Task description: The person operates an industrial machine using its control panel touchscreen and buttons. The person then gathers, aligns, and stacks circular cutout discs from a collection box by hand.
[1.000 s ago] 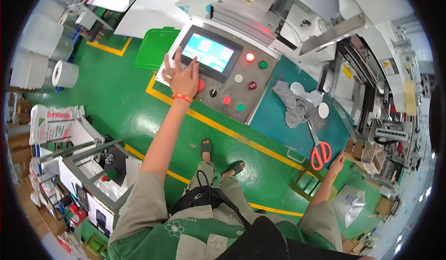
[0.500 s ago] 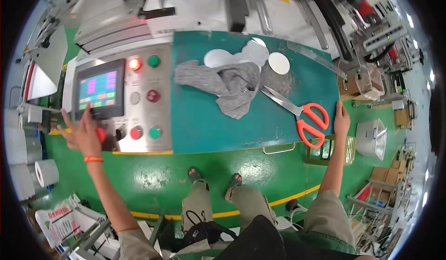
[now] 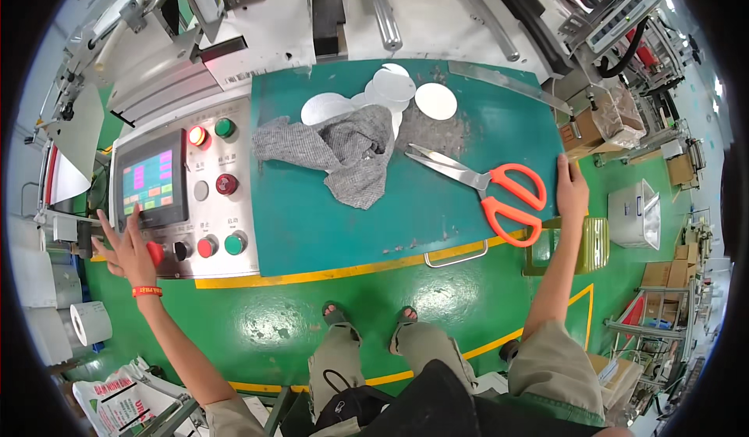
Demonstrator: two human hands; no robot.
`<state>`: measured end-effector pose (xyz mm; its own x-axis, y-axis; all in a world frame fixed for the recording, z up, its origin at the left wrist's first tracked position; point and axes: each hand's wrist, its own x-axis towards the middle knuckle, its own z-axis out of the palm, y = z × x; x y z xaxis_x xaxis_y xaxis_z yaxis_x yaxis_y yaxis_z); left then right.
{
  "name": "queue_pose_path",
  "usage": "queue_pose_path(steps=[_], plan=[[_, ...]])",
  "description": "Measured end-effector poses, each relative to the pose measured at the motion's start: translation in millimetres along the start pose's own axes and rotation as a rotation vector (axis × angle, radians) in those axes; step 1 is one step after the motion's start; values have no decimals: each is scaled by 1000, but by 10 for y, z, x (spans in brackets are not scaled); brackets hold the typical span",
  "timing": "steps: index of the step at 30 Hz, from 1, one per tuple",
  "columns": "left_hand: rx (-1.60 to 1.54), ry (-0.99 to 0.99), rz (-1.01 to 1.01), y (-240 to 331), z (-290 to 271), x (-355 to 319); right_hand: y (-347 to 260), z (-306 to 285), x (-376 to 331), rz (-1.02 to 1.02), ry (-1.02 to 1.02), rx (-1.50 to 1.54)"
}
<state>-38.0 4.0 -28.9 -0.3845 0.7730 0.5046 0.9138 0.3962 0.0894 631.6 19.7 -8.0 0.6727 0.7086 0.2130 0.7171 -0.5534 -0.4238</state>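
My left hand point(image 3: 129, 246) is open, with the fingers spread wide. It sits at the bottom left corner of the control panel point(image 3: 183, 195). My fingertips touch the low edge of the touch screen point(image 3: 148, 183), so the screen lies just up and to the right of this hand. A red button point(image 3: 206, 246) and a green button point(image 3: 234, 243) are close by on its right.

My right hand point(image 3: 572, 191) is open and lies flat on the right edge of the green table point(image 3: 437, 211). It holds nothing. The orange scissors point(image 3: 488, 187) are just to its left, near but not touching. They lie slanted, with the handles toward my right hand and the blades pointing up and left at the grey cloth point(image 3: 343, 152). My right hand is much nearer to the scissors than my left. White round discs point(image 3: 398, 94) lie behind the cloth
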Motion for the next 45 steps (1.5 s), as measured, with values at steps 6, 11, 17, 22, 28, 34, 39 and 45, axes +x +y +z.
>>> queue_pose_path(steps=[6,11,17,22,28,34,39,45], plan=[[68,-39,-8,77,-51,-7,-76,-90,-46,44,-44,13],[-350,-60,-41,-148,40,-86,-103,104,-8,-3,-14,27],[52,1,-22,347,-253,118,123,-21,108,-49,-20,54],[10,-90,-80,219,-207,9,14,62,51,-46,-48,82],[-26,-329,-132,159,-332,153,-49,25,31,-41,-41,101],[-194,-68,-165,98,-744,63,-154,-31,-1,-4,-51,65],[-587,-239,-41,740,-1188,-707,-53,-14,46,76,-83,23],[-1390,-1960,146,1551,-1827,-1275,-40,-72,26,130,-136,-23]])
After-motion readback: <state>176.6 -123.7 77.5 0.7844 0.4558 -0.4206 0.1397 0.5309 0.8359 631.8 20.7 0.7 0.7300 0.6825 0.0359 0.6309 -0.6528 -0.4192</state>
